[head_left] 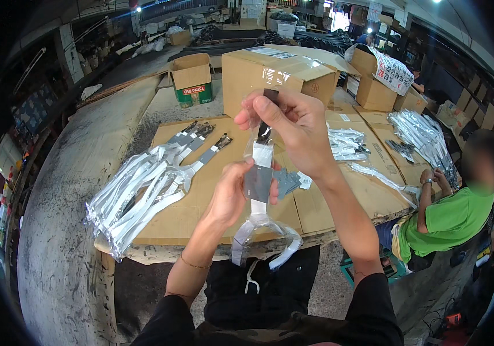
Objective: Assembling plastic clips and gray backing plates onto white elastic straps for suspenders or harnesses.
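My left hand (pixel 231 193) grips a white strap (pixel 259 207) in clear plastic, with its fingers and thumb at the grey card (pixel 258 183) around it. Higher up, my right hand (pixel 293 124) pinches the dark top end (pixel 267 120) of the same strap. The strap hangs upright between both hands, and its lower part loops open in front of the table edge. Just behind it lie several loose grey cards (pixel 287 183), partly hidden by my left hand and the strap. To the left, a pile of similar wrapped white straps (pixel 143 190) lies with grey cards and dark ends pointing away from me.
Flattened cardboard (pixel 212 222) covers the table. A large carton (pixel 241 86) and a smaller green box (pixel 195 92) stand at the back. More wrapped straps (pixel 417 135) lie at the right, where a person in a green shirt (pixel 451 222) sits at the table.
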The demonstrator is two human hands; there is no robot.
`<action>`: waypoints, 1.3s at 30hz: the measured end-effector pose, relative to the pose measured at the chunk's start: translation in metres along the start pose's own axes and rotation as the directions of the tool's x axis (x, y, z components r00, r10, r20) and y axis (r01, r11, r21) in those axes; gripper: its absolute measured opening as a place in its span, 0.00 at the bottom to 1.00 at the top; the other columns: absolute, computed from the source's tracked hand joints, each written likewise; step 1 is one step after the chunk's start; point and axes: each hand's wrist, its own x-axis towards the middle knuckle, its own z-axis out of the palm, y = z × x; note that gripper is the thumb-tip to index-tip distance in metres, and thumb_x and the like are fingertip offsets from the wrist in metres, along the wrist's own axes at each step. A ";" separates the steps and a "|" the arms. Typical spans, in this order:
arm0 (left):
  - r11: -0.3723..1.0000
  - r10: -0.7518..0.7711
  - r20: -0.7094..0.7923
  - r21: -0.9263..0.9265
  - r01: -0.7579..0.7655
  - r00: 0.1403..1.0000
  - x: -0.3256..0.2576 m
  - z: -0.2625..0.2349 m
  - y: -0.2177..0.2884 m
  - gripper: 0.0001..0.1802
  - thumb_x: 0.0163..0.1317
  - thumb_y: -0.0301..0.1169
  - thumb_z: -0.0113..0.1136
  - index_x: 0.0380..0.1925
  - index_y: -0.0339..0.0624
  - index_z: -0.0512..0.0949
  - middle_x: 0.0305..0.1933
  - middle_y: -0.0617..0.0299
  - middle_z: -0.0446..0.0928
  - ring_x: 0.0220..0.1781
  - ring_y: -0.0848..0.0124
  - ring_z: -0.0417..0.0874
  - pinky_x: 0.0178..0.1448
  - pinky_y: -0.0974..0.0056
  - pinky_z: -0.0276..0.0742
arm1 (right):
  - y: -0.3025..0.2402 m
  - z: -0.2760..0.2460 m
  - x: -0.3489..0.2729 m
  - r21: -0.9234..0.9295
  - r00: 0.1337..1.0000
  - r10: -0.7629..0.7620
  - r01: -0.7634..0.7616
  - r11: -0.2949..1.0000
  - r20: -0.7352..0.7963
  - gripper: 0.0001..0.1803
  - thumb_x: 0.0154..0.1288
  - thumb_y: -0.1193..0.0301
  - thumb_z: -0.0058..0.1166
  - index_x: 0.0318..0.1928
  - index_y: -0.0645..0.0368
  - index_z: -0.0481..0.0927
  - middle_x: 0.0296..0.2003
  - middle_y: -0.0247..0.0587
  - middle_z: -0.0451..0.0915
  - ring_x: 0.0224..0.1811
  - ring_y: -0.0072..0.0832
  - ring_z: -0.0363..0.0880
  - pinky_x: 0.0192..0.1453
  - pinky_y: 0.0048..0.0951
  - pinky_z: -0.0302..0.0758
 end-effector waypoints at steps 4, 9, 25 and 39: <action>0.999 0.032 0.046 0.025 -0.033 0.998 0.003 -0.010 -0.002 0.26 0.66 0.43 0.37 0.41 0.27 0.75 0.24 0.55 0.76 0.25 0.67 0.77 0.34 0.63 0.76 | -0.003 0.001 -0.001 -0.003 0.997 0.067 -0.067 0.998 0.030 0.18 0.69 0.62 0.51 0.42 0.67 0.79 0.32 0.40 0.82 0.31 0.17 0.77 0.30 0.20 0.75; 0.997 0.037 0.119 0.065 -0.045 0.992 0.003 -0.016 -0.001 0.23 0.61 0.38 0.38 0.42 0.27 0.73 0.24 0.54 0.75 0.26 0.68 0.77 0.33 0.64 0.75 | -0.002 0.001 -0.001 -0.040 0.993 0.105 -0.103 0.994 0.053 0.18 0.67 0.60 0.53 0.41 0.67 0.79 0.33 0.40 0.82 0.29 0.16 0.77 0.26 0.18 0.73; 0.966 0.082 0.169 0.231 -0.121 0.982 -0.003 -0.005 -0.008 0.13 0.66 0.30 0.52 0.45 0.31 0.71 0.28 0.57 0.75 0.28 0.70 0.76 0.34 0.65 0.73 | 0.001 -0.009 0.005 0.075 0.985 0.114 -0.105 0.992 -0.129 0.27 0.73 0.53 0.38 0.46 0.69 0.74 0.29 0.44 0.81 0.30 0.26 0.80 0.39 0.24 0.75; 0.975 0.046 0.114 0.212 -0.070 0.992 0.000 -0.012 -0.013 0.20 0.72 0.40 0.42 0.41 0.30 0.72 0.28 0.57 0.76 0.27 0.69 0.78 0.33 0.66 0.74 | 0.020 -0.031 -0.012 0.096 0.912 0.406 -0.411 0.907 0.067 0.21 0.68 0.57 0.52 0.45 0.65 0.77 0.34 0.41 0.82 0.35 0.23 0.79 0.44 0.25 0.75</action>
